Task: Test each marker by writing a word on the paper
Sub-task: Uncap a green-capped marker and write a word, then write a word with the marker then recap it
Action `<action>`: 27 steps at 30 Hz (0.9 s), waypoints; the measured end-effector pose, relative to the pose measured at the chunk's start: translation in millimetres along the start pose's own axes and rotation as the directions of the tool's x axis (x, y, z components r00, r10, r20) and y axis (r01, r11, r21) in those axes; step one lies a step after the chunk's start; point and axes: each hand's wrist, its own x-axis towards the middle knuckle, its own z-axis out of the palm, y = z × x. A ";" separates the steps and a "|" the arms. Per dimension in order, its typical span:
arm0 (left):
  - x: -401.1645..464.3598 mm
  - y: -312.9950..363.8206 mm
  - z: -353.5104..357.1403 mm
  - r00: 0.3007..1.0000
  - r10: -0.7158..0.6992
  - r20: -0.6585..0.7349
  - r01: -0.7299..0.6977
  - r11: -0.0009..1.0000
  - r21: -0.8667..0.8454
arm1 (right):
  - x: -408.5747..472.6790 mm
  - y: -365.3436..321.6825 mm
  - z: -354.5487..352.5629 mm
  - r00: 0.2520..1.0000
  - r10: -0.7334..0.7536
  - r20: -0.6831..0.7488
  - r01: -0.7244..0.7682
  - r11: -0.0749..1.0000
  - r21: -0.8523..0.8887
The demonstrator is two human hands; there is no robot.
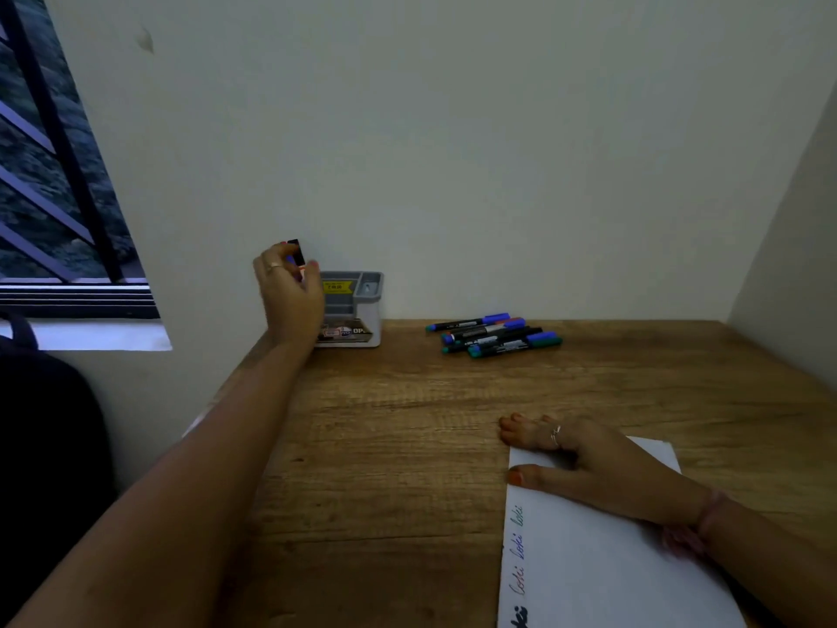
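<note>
My left hand is raised at the far left of the desk, its fingers curled round a dark marker that stands upright over a grey organiser box. My right hand lies flat with straight fingers on the top corner of a white sheet of paper. Several coloured words run down the paper's left edge. A loose pile of capped markers, blue, green, red and black, lies near the back wall.
The wooden desk sits in a corner, with walls behind and to the right. A window with dark bars is at the left. A dark bag or chair back stands beside the desk's left edge.
</note>
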 end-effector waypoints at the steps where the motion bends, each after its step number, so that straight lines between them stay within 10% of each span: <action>1: -12.2 6.6 5.7 0.994 0.067 0.082 -0.066 0.998 -0.019 | -0.4 -0.3 0.1 1.000 0.000 -0.002 0.000 1.000 0.003; 6: -76.5 42.6 41.4 0.734 0.253 0.630 -0.308 0.951 -0.023 | -0.9 -1.7 -0.6 1.000 -0.007 0.000 0.007 1.000 -0.003; 11: -103.5 59.4 85.7 0.489 0.184 0.853 -0.469 0.880 0.079 | -0.6 0.0 -0.2 1.000 -0.019 -0.002 0.019 0.999 -0.025; 22: -112.8 77.7 97.9 0.479 0.014 0.878 -0.531 0.801 0.277 | -0.6 0.6 -0.1 0.997 -0.073 -0.025 0.071 0.994 -0.082; 27: -110.8 93.8 73.5 0.579 -0.005 0.816 -0.412 0.861 0.298 | -5.1 -8.9 -4.3 0.979 -0.107 -0.175 0.097 0.993 -0.061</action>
